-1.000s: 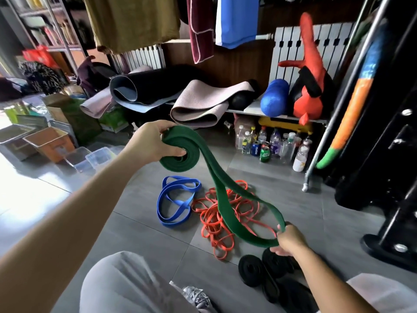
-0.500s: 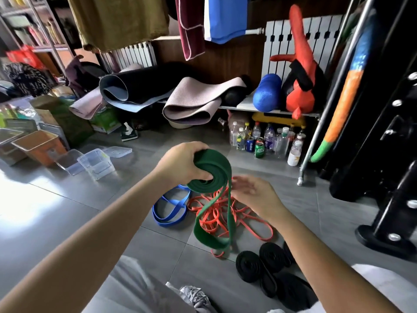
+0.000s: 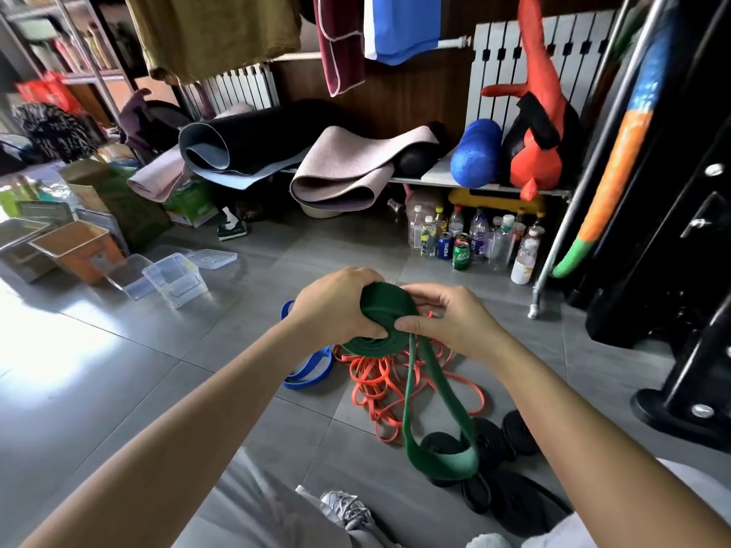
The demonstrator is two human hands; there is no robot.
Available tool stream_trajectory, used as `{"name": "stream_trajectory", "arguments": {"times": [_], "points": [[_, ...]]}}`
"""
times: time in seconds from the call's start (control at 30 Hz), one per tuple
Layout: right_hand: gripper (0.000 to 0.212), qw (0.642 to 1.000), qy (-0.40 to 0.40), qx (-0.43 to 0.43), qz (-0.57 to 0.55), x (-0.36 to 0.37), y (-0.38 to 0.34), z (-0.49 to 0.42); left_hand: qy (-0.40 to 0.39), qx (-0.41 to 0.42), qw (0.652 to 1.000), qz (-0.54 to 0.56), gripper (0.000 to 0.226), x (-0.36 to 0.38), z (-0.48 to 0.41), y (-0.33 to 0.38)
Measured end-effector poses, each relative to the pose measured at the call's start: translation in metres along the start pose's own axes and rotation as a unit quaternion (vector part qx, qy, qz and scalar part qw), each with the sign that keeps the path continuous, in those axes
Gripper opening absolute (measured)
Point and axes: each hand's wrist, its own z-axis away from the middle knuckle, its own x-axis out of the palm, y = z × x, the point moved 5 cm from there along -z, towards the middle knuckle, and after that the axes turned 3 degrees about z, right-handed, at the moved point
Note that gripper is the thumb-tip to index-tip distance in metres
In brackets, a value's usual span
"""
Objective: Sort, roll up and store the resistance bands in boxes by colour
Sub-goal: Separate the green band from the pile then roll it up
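We see both hands raised over the grey tiled floor (image 3: 118, 350), working on one green band (image 3: 389, 310). Most of it is wound into a flat coil, held in the middle of the scene. The left hand (image 3: 336, 306) takes the coil's left side, its grip curled round the roll. The right hand (image 3: 447, 318) meets it from the right, its grip narrow, thumb and fingers pinching the coil where the loose tail leaves it. That tail hangs down and toward us as a long loop. Its low end shows in front of the black rolled bands (image 3: 518, 429), which lie on the floor at the near right; we cannot tell whether it touches them.

Below the hands, a tangle of thin orange bands (image 3: 379, 373) is spread on the floor. A blue band (image 3: 308, 369) lies just left of it, partly hidden by the left wrist. Well to the left and farther off stand two clear boxes (image 3: 174, 278), open, with a lid (image 3: 211, 258) lying flat just beyond them. An orange bin (image 3: 79, 247) stands left of those. Bottles (image 3: 466, 239) are lined up along the far wall.
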Motion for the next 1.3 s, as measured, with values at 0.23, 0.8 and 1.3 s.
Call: {"name": "stream_trajectory", "arguments": {"times": [0.23, 0.8, 1.3], "points": [[0.058, 0.994, -0.016, 0.003, -0.11, -0.002, 0.02, 0.013, -0.017, -0.032, 0.974, 0.222, 0.057, 0.01, 0.006, -0.003], [0.052, 0.994, -0.055, -0.021, -0.089, 0.003, 0.009, 0.016, -0.11, 0.05, 0.99, 0.067, 0.072, 0.011, 0.012, 0.014], [0.069, 0.992, 0.02, -0.01, -0.123, -0.021, 0.023, 0.025, -0.009, 0.027, 0.903, 0.429, 0.052, -0.01, -0.001, 0.001]]}}
